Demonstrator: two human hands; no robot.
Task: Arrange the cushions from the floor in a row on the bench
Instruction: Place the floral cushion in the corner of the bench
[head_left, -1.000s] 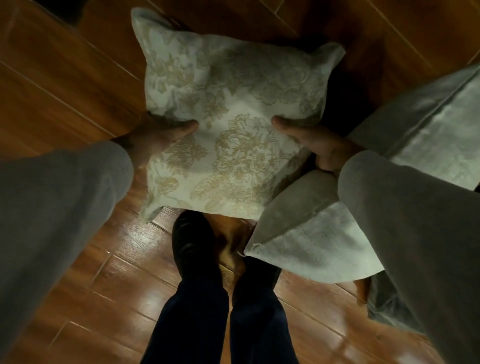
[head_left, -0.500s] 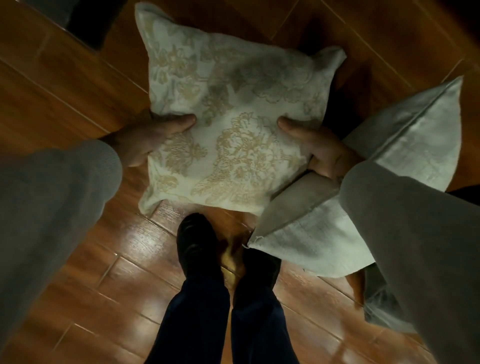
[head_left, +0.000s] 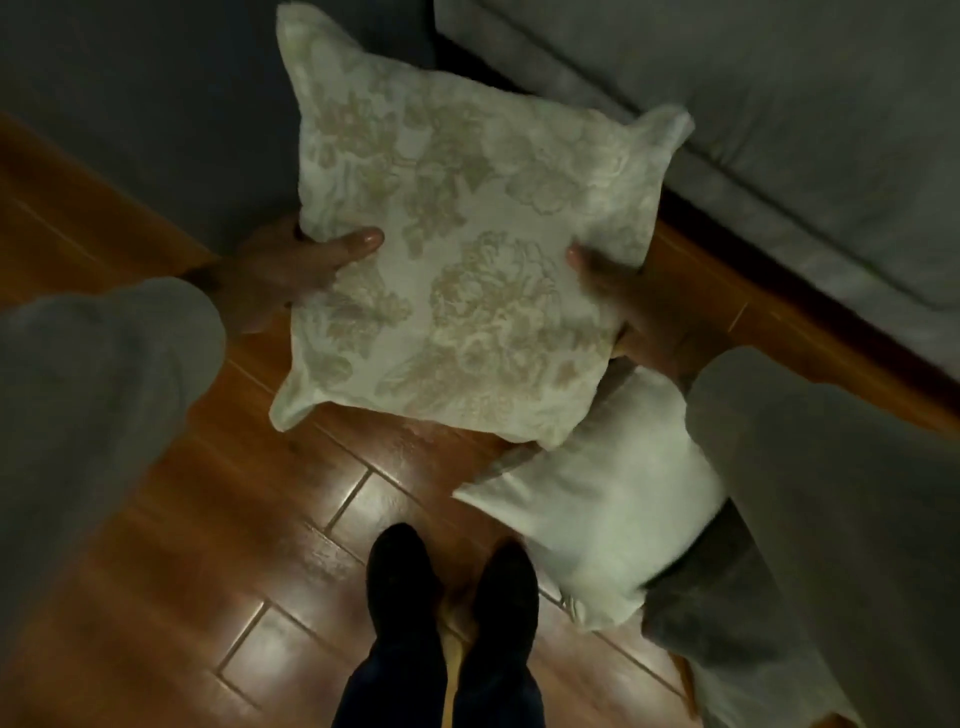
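Nearest you, your two dark shoes (head_left: 447, 582) stood side by side on the glossy wooden floor (head_left: 218, 545). Just beyond them, to your right, a plain pale cushion (head_left: 602, 514) sat tucked under your right sleeve (head_left: 810, 509), one corner pointing left toward the shoes; whether it touched the floor could not be told. Higher up, you held the floral cushion (head_left: 467, 249) clear of the floor between both hands. Your left hand (head_left: 291, 270) clamped its left edge, thumb lying across the patterned face and the fingers hidden behind. Your right hand (head_left: 623, 296) gripped the right edge the same way, thumb on top. The cushion was roughly square, face toward you, turned slightly so its upper left corner pointed away from you. Farthest off, the grey padded counter (head_left: 779, 130) ran across the upper right, its edge just beyond the cushion's far right corner.
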